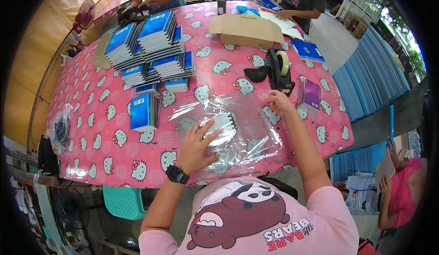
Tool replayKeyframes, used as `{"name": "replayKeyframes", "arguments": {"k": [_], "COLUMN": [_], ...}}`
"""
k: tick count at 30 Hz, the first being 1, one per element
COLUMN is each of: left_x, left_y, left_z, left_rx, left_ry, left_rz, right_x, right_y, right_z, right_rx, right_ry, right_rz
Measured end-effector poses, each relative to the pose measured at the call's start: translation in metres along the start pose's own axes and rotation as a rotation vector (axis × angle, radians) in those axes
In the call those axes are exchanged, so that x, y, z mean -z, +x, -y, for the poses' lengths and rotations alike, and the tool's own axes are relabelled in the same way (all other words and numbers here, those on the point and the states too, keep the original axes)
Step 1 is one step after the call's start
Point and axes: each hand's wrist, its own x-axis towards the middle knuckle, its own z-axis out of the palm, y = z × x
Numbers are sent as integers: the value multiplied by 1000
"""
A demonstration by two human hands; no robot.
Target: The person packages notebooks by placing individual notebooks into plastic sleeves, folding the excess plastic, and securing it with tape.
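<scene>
My left hand (195,146), with a black watch on its wrist, lies flat with fingers spread on a spiral notebook (219,126) wrapped in a clear plastic sheet (240,131) on the pink patterned table (109,136). My right hand (276,101) is closed by the far right corner of the plastic, just below a black tape dispenser (280,70). Whether it pinches tape or plastic is too small to tell.
Stacks of blue spiral notebooks (153,45) fill the far left of the table; one stack (144,112) lies near my left hand. A purple notebook (311,94) lies at right, a flat cardboard box (244,30) behind. Other people work at the far edge and lower right.
</scene>
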Motion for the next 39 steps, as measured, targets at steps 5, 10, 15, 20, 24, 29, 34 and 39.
{"name": "replayKeyframes", "arguments": {"k": [5, 10, 15, 20, 24, 29, 34, 39], "left_x": [5, 12, 17, 12, -9, -25, -21, -23], "left_y": [-2, 1, 4, 4, -1, 5, 13, 14], "left_z": [-1, -4, 0, 2, 10, 18, 1, 15], "left_rx": [2, 19, -7, -32, -25, -30, 171, 241], "left_ry": [61, 158, 153, 130, 51, 105, -126, -256], "left_rz": [40, 163, 188, 186, -194, -347, -460, -435], "right_x": [-113, -168, -178, -130, -113, -140, -141, -143], "right_y": [-52, -64, -81, -78, -100, -123, -92, -72], "right_z": [53, 62, 66, 71, 51, 18, 26, 3], "right_rx": [170, 313, 512, 395, 663, 1091, 727, 369], "right_ry": [-202, -924, -1490, -1601, -1147, -870, -213, -235], "right_rz": [516, 694, 366, 156, 432, 471, 110, 412]}}
